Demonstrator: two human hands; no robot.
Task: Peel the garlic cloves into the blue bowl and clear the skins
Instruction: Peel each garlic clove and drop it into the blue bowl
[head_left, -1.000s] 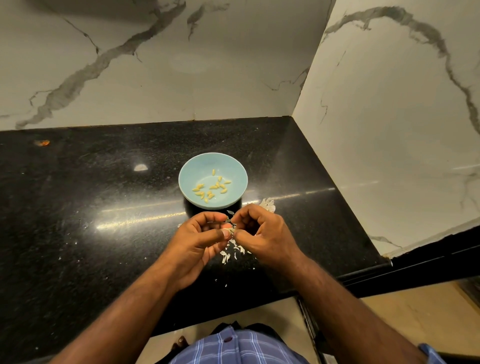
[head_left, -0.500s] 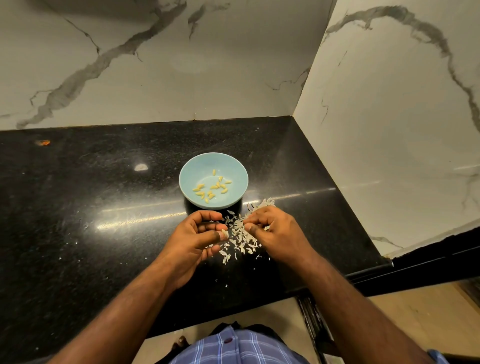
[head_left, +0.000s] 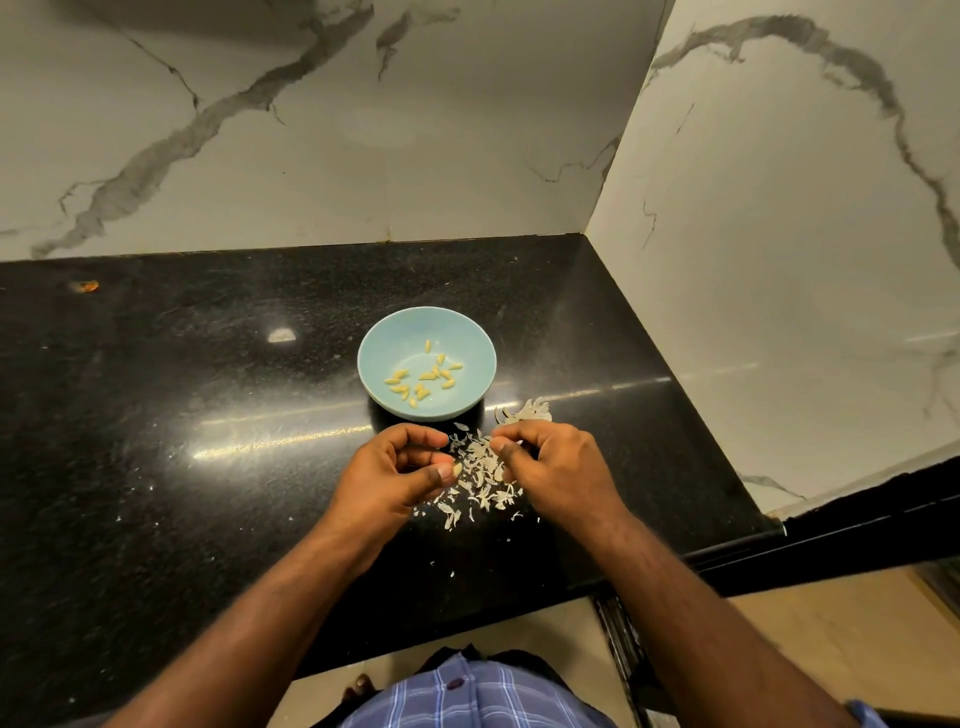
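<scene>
The blue bowl stands on the black counter with several peeled garlic cloves inside. Just in front of it lies a pile of white garlic skins. My left hand is at the pile's left edge and pinches a pale garlic clove between thumb and fingers. My right hand is on the pile's right side, its fingers curled and its fingertips pinched together on a garlic skin at the pile's top.
A second clump of skins lies right of the bowl. Marble walls close the counter at the back and right. An orange speck sits far left. The counter's front edge runs close to my body.
My hands, joined on the clove a second ago, have drawn apart. The right hand moved right, uncovering the skins pile. The left hand keeps the clove.
</scene>
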